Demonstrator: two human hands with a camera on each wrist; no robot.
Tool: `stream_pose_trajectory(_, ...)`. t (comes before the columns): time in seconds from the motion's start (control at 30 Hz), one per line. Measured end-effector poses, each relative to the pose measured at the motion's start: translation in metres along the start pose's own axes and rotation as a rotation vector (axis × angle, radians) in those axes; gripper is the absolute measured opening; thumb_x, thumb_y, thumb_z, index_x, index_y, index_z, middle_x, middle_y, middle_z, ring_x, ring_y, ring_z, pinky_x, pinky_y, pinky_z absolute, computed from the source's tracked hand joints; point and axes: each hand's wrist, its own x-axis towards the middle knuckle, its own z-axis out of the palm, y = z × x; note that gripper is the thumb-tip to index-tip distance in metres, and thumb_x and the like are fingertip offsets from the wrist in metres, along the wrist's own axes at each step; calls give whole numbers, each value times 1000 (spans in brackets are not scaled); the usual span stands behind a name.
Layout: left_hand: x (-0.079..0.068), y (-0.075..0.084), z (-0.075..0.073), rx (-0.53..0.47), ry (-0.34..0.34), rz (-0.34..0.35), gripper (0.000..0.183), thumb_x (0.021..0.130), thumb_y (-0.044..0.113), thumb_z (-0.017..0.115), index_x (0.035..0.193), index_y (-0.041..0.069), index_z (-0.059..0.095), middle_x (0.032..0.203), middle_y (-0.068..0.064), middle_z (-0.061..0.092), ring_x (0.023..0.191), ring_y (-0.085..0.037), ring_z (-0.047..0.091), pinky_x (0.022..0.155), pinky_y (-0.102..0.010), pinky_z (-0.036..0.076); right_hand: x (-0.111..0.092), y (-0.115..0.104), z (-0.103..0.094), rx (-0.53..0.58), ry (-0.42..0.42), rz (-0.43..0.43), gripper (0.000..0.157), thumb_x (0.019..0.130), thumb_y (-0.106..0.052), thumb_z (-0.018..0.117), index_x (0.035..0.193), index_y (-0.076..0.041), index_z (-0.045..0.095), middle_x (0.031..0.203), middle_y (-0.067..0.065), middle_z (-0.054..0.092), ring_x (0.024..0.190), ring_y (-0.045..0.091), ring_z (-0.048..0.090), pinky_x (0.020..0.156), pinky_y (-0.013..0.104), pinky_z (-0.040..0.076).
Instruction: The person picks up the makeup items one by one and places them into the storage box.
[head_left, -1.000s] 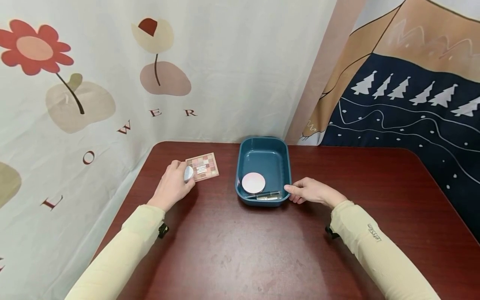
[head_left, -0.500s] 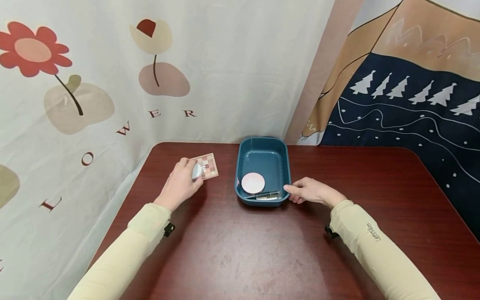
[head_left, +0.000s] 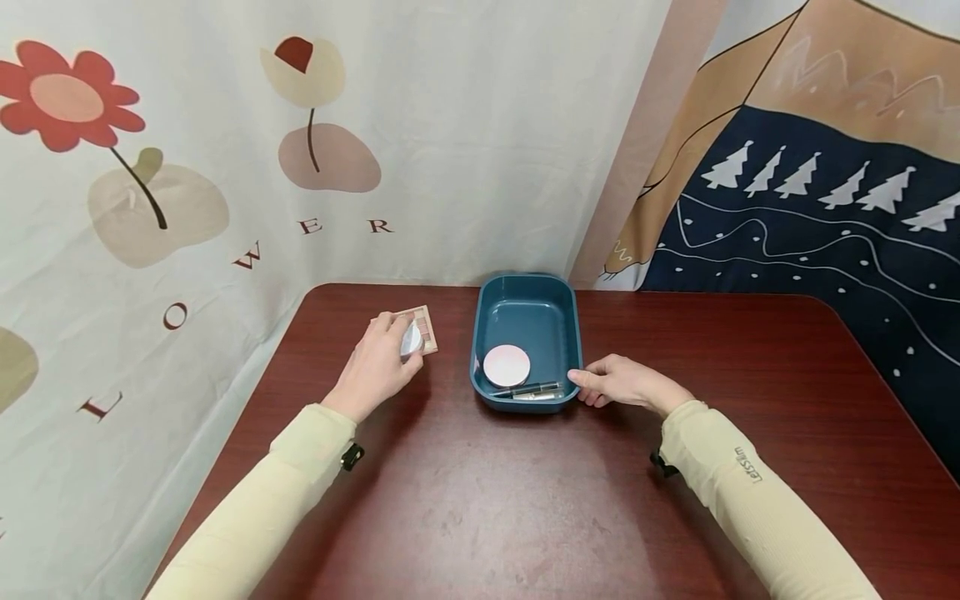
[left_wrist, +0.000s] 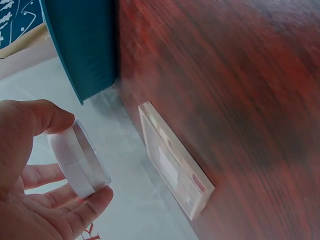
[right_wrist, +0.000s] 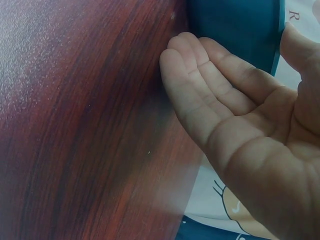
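In the head view my left hand (head_left: 375, 362) holds a small round white jar (head_left: 411, 339), raised over a palette with many shades (head_left: 430, 329) that it partly hides. Thumb and fingertips pinch opposite sides of the jar (left_wrist: 80, 160) in the left wrist view; the palette (left_wrist: 172, 160) lies flat on the table beyond it. My right hand (head_left: 621, 383) grips the near right corner of a dark blue bin (head_left: 536, 321), thumb at the rim and fingers along the outer wall. Inside the bin, near its front, are a round pale pink compact (head_left: 507, 366) and slim pen-like tubes (head_left: 528, 389).
All of this is on a dark red-brown wooden table (head_left: 465, 500). A white curtain with flower prints (head_left: 465, 142) hangs along its back and left. A navy and tan printed cloth (head_left: 810, 225) hangs at the back right.
My left hand has moved right, towards the bin, carrying the white jar across the palette and covering more of it. My right hand and the bin have stayed where they were.
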Motion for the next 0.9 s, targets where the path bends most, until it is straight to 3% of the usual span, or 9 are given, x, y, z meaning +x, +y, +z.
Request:
stream_pose_trajectory(0.43, 13, 23, 4, -44, 11, 43, 55, 88, 14, 73, 135, -9, 57, 124, -26, 58, 104, -37, 59, 84, -47, 56, -1, -2, -1, -3, 0, 10, 44, 105, -35, 56, 113, 6, 71, 96, 14, 71, 88, 22, 68, 85, 37, 59)
stream_pose_trajectory(0.9, 22, 48, 9, -68, 5, 108, 51, 89, 14, 75, 132, -8, 60, 117, -22, 60, 100, -33, 60, 84, -44, 56, -1, -2, 0, -6, -1, 10, 45, 106, -35, 56, 112, 6, 71, 95, 14, 71, 87, 22, 68, 84, 36, 59)
